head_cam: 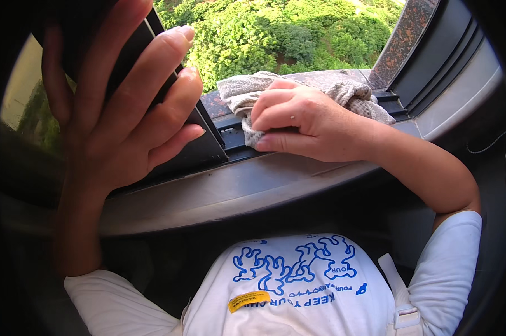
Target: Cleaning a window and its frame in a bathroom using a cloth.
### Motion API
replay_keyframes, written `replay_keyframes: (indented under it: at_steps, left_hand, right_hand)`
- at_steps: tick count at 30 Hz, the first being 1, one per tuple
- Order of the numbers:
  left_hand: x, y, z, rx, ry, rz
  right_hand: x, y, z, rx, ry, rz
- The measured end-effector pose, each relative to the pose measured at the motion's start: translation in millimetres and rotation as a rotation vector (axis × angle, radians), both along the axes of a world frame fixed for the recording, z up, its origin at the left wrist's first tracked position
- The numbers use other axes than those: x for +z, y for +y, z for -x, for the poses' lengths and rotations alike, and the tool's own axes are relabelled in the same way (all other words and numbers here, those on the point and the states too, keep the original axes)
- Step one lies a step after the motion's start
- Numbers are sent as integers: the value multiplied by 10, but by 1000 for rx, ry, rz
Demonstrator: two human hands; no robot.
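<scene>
My right hand [307, 119] grips a crumpled, greyish-white cloth [253, 90] that lies bunched over the dark window track [236, 134] and the outer stone ledge. Part of the cloth spreads to the right, under and behind my wrist. At the left, my left hand [123, 105] is raised with its fingers apart and nothing in them. It is in front of the dark frame of a sliding window sash [190, 130]; whether the palm touches the frame or glass cannot be told.
A pale stone inner sill [244, 185] curves below the track. Speckled granite [408, 42] and a dark window jamb [442, 59] bound the opening at right. A bead chain [486, 149] hangs at far right. Green trees [278, 33] show outside, far below.
</scene>
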State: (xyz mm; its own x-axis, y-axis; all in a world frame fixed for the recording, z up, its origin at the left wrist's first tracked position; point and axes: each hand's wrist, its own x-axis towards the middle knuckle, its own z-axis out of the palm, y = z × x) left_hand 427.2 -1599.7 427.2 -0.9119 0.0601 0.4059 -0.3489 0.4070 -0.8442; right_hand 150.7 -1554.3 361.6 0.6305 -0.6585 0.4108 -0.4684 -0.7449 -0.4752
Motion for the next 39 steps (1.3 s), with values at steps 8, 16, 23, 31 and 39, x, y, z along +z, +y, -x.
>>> replay_keyframes:
  at_steps: [8,16,23,31,39]
  left_hand:
    - [3,9,-32,28,40,18]
    - [-15,-42,50,19,11,37]
    - [-8,1,58,0,35,28]
    - [15,-99,21,-175,82,-124]
    - [-43,-114,24,-457,431,-89]
  right_hand:
    - [173,83,474,-23,323,-48]
    - [65,-64,-126,73,287,-60]
    - [269,255,556,-113,518,160]
    - [8,-195,-91,55,-185,-278]
    - [416,-240,-405,293,-966,-510]
